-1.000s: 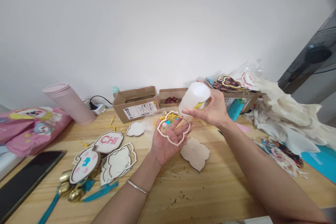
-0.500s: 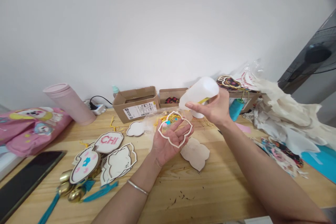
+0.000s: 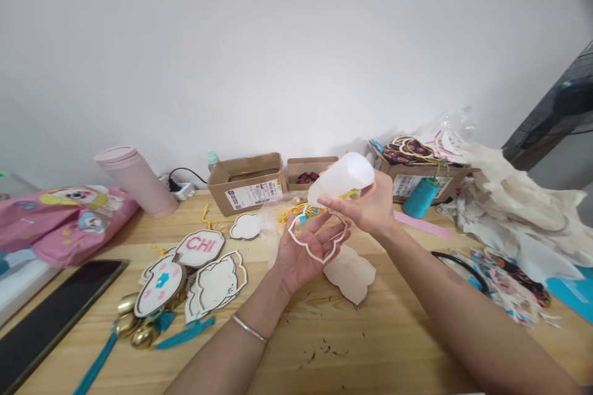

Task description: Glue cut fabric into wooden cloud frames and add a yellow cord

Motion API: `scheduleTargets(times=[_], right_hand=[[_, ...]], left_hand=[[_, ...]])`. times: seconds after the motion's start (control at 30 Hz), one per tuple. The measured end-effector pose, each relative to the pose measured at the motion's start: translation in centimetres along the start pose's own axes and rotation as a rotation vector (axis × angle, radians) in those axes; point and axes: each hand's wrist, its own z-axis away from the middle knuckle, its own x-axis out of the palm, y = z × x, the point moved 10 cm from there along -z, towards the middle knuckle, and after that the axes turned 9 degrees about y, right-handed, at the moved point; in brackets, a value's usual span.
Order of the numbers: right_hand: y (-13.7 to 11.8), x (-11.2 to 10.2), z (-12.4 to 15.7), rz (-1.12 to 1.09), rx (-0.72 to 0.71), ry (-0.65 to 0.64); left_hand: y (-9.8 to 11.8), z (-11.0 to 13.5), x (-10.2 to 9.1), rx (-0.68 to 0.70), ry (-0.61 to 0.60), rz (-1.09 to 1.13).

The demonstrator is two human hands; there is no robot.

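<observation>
As your left hand (image 3: 303, 253) lies palm-up, fingers slightly apart, the thin frame (image 3: 307, 247) rests across it, probably to expose its outline. Your right hand (image 3: 370, 207) clamps its fingers on the white bottle (image 3: 343, 176), tilted base-up, seemingly to aim its hidden end downward.

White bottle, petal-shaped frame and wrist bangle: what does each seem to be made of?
White bottle: probably plastic, smooth and slightly translucent, from its milky, even look. Petal-shaped frame: likely thin wood or board, pale and uncoated-looking, given its flat cut outline. Bangle: seemingly polished metal, from its silvery shine.
</observation>
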Motion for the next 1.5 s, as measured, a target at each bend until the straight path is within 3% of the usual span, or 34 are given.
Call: scheduleTargets(times=[0.5, 0.77, 0.93, 1.13, 1.5], right_hand=[[-0.9, 0.9, 0.7, -0.030, -0.041, -0.058], [-1.3, 0.6, 0.6, -0.007, -0.057, -0.029], [-1.1, 1.2, 1.0, -0.011, -0.020, -0.067], [-0.5, 0.4, 0.7, -0.016, -0.022, -0.001], [-0.5, 0.8, 1.0, -0.042, 0.042, -0.016]], left_hand=[[0.1, -0.2, 0.0, 0.012, -0.003, 0.006], [0.0, -0.2, 0.1, 0.022, -0.008, 0.010], [0.2, -0.2, 0.0, 0.033, 0.006, 0.018], [0.1, -0.3, 0.0, 0.038, 0.000, 0.004], [0.0, -0.2, 0.2, 0.035, 0.003, -0.008]])
